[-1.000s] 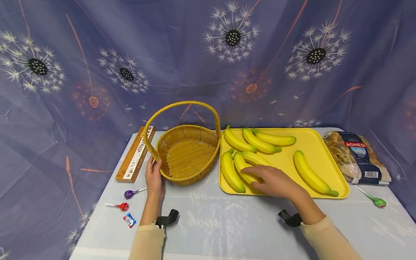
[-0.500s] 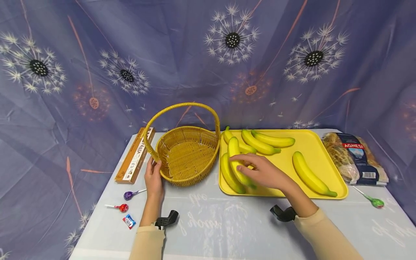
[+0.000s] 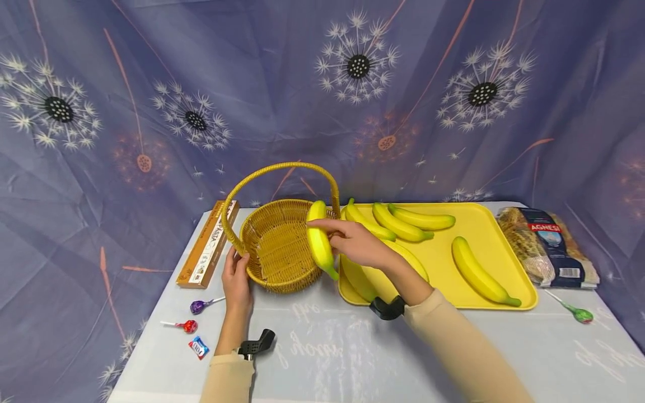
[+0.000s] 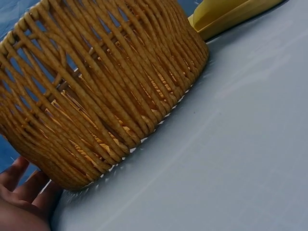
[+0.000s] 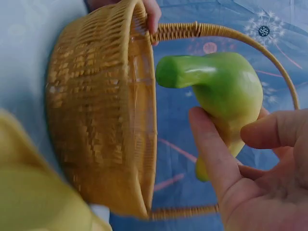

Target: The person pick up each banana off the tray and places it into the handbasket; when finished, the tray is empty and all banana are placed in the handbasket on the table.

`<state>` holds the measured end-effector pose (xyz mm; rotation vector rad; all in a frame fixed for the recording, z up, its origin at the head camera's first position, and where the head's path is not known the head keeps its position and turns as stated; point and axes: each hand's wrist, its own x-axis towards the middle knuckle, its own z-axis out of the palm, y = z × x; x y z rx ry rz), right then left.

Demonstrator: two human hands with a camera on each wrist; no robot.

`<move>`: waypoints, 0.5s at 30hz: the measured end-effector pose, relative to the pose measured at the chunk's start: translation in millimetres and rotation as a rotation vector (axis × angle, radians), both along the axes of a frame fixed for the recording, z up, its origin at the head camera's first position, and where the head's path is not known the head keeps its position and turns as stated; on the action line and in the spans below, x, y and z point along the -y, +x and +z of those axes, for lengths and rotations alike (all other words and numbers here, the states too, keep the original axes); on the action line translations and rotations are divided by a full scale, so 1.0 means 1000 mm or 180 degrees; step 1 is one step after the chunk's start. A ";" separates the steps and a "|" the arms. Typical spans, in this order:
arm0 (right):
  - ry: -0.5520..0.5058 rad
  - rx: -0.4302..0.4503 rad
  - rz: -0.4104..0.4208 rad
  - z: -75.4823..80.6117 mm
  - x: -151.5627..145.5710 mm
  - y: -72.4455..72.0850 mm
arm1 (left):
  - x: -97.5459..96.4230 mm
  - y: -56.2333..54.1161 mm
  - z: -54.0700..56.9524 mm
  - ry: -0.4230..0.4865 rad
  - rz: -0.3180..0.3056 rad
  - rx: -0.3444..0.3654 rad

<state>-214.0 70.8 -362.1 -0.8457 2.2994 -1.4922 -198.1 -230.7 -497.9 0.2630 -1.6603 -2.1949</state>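
In the head view my right hand (image 3: 355, 243) holds a yellow banana (image 3: 318, 242) with green ends over the right rim of a wicker basket (image 3: 282, 252). The right wrist view shows the banana (image 5: 226, 91) pinched between thumb and fingers, apart from the basket wall (image 5: 91, 110). My left hand (image 3: 237, 282) grips the basket's left side by the handle's foot; its fingers lie on the outer wall in the left wrist view, where the thumb is hidden. Several more bananas (image 3: 481, 274) lie on a yellow tray (image 3: 440, 274), some partly hidden by my right arm.
A long pasta box (image 3: 208, 246) lies left of the basket. Near it are a purple lollipop (image 3: 198, 307), a red lollipop (image 3: 190, 326) and a wrapped candy (image 3: 199, 347). Right of the tray lie a pasta bag (image 3: 549, 246) and a green lollipop (image 3: 583, 315). The basket's tall handle (image 3: 282, 165) arches overhead.
My right hand has picked a banana off the tray and carried it left to the basket's right rim. The left hand has stayed on the basket, which stands in the same place.
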 end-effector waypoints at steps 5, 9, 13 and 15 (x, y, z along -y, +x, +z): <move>-0.0136 0.0558 -0.0048 0.002 0.035 -0.018 | 0.000 0.006 0.008 -0.0020 -0.0050 0.0029; -0.0185 0.1059 -0.0226 0.002 0.063 -0.032 | -0.002 0.010 0.016 -0.0094 -0.0034 0.0033; -0.0239 0.1324 -0.0392 -0.002 0.086 -0.043 | -0.001 0.009 0.014 -0.0107 -0.0047 0.0057; -0.0302 0.1496 -0.0489 -0.005 0.096 -0.050 | 0.000 0.007 0.009 -0.0085 -0.0055 0.0058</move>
